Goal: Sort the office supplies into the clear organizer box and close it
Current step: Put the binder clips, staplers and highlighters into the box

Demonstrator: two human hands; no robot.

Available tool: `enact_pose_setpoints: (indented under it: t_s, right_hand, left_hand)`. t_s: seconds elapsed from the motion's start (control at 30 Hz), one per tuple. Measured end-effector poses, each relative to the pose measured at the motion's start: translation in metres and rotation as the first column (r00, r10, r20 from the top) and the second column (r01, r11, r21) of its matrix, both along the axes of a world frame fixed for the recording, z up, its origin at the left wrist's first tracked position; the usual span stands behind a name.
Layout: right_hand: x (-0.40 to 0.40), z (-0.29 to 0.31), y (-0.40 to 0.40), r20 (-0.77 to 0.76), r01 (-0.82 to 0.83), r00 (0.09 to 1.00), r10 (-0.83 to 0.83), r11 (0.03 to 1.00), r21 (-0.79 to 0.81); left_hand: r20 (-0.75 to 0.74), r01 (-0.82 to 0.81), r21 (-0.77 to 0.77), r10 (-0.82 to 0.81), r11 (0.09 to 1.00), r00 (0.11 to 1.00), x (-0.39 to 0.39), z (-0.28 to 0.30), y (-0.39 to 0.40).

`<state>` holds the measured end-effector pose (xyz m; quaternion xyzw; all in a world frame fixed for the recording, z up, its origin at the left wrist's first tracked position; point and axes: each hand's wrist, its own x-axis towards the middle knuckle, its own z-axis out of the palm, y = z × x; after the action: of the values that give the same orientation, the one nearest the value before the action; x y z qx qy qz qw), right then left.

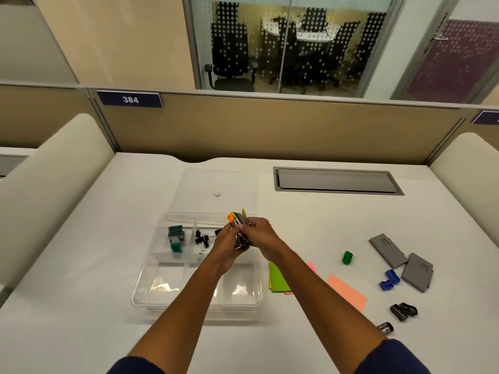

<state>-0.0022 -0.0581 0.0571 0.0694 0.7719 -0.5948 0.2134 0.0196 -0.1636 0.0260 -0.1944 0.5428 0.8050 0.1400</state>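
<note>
Both hands are meeting over the far right part of the clear organizer box (145,288), which is sitting open on the white counter (81,333). The left hand (225,245) and the right hand (260,238) are each curling their fingers around one bundle of highlighters (239,225), holding it tilted with orange and yellow caps pointing away toward the far side. The lower end of the bundle is looking dark and shiny, but I cannot tell what that part is.

Inside the box, teal staple packs (176,238) are lying in the far left compartment, and black binder clips (202,238) are sitting in the compartment just to their right. The near compartments are showing only clear plastic. The box's clear lid (216,184) is lying flat on the counter just beyond the box.

To the right of the box, green sticky notes (279,279) are resting on pink ones, with an orange sticky note (347,291) near them. Farther right, a green sharpener (347,257), two blue sharpeners (389,279), two grey card cases (402,261) and a black stapler remover (403,311) are lying scattered.
</note>
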Motion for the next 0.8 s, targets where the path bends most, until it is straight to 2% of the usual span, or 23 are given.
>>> enact_pose_setpoints:
  t_s: [0.17,0.4,0.6,0.8]
  right_hand:
    - [-0.012,-0.006,0.000,0.042,0.041,0.998,-0.044,0.995,0.091]
    - [-0.020,-0.020,0.002,0.073,0.042,0.995,-0.061,0.972,0.233]
    - [-0.020,-0.016,-0.002,0.082,-0.075,0.995,0.050,0.936,0.344]
    - [-0.016,-0.015,0.001,0.045,-0.062,0.998,0.049,0.938,0.340]
  left_hand:
    - [0.055,0.006,-0.029,-0.005,1.000,0.998,-0.008,0.002,0.001]
    - [0.149,-0.014,0.057,0.005,0.998,0.989,-0.027,-0.005,-0.001]
    - [0.182,-0.040,-0.030,0.044,0.999,0.982,-0.029,-0.004,-0.002]
    - [0.200,-0.001,-0.109,0.023,0.994,0.980,-0.022,0.018,0.001]
